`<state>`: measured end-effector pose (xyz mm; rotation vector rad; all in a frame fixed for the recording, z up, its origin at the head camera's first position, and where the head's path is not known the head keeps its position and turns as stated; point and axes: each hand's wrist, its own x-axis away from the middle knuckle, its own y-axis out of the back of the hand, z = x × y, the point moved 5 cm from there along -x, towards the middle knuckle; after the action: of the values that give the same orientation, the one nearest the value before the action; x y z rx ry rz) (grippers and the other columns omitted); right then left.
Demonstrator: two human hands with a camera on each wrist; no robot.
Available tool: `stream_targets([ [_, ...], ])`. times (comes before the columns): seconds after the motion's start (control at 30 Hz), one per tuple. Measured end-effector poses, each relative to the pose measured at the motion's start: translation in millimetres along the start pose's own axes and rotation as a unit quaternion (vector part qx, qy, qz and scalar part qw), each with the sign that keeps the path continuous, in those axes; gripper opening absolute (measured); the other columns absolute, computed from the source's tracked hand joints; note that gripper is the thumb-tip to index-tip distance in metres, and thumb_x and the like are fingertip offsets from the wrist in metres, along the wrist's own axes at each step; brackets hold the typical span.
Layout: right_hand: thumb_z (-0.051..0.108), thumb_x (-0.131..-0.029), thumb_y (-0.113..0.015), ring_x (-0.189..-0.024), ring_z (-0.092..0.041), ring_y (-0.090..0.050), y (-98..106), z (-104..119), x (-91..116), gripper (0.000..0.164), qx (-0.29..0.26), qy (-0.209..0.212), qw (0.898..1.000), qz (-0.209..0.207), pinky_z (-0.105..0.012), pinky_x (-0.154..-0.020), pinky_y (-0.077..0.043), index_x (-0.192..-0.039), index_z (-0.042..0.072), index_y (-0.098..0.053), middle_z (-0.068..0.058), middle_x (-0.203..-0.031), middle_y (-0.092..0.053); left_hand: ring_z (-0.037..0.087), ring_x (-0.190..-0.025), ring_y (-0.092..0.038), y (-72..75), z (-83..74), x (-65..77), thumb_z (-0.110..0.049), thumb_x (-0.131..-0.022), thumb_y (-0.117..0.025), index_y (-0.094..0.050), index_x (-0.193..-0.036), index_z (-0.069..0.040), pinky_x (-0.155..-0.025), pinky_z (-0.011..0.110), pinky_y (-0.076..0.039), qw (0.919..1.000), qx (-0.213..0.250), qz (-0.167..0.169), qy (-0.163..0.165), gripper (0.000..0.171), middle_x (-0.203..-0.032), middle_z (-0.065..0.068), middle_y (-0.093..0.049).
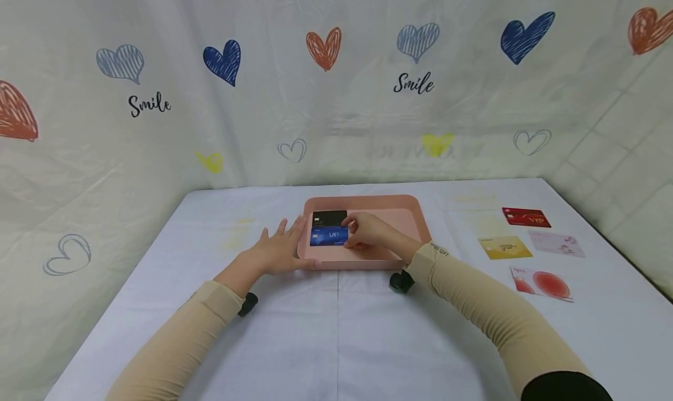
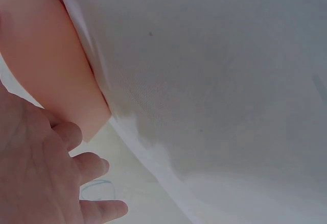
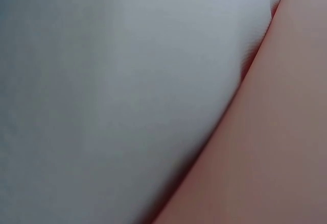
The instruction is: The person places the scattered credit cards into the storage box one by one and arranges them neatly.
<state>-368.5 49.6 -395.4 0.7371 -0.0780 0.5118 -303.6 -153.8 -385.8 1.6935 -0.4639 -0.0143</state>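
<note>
A shallow pink tray point(image 1: 363, 202) lies near the back of the table. Inside its left part, a blue VIP card point(image 1: 327, 237) sits just in front of a black VIP card point(image 1: 327, 217). My right hand point(image 1: 370, 231) reaches over the tray and pinches the blue card at its right edge. Against the tray's left side rests my left hand point(image 1: 276, 252), fingers spread. In the left wrist view that hand point(image 2: 41, 168) lies beside the tray's pink wall point(image 2: 56, 66). Only the tray side point(image 3: 271, 132) and white cloth appear in the right wrist view; the hand is out of sight.
On the right of the table lie a red VIP card point(image 1: 526, 217), a gold card point(image 1: 505, 248), a pale pink card point(image 1: 556, 244) and a white card with red circles point(image 1: 549, 284). A white sheet printed with hearts point(image 1: 363, 109) hangs behind the table.
</note>
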Motion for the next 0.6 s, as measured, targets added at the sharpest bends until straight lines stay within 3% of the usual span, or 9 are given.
stream_targets([
  [0.33, 0.006, -0.089, -0.08, -0.063, -0.015, -0.053, 3, -1, 2, 0.057, -0.023, 0.008, 0.999, 0.021, -0.022, -0.059, -0.048, -0.139, -0.001, -0.054, -0.011, -0.098, -0.055, 0.041, -0.155, -0.004, 0.0, -1.6, 1.3, -0.075, -0.089, -0.057, -0.002, -0.165, -0.008, -0.116, 0.071, -0.006, 0.9999, 0.011, 0.002, 0.0, 0.115, -0.171, 0.011, -0.009],
  [0.6, 0.008, -0.095, -0.072, -0.076, -0.018, -0.063, 11, 3, 14, 0.054, -0.022, 0.041, 0.998, 0.046, -0.028, -0.075, -0.056, -0.144, 0.001, -0.051, -0.016, -0.118, -0.06, 0.041, -0.155, -0.004, 1.2, -2.9, 1.7, -0.076, -0.089, -0.057, -0.002, -0.165, -0.008, -0.117, 0.07, -0.006, 1.0, 0.009, 0.001, 0.002, 0.116, -0.171, 0.011, -0.009],
])
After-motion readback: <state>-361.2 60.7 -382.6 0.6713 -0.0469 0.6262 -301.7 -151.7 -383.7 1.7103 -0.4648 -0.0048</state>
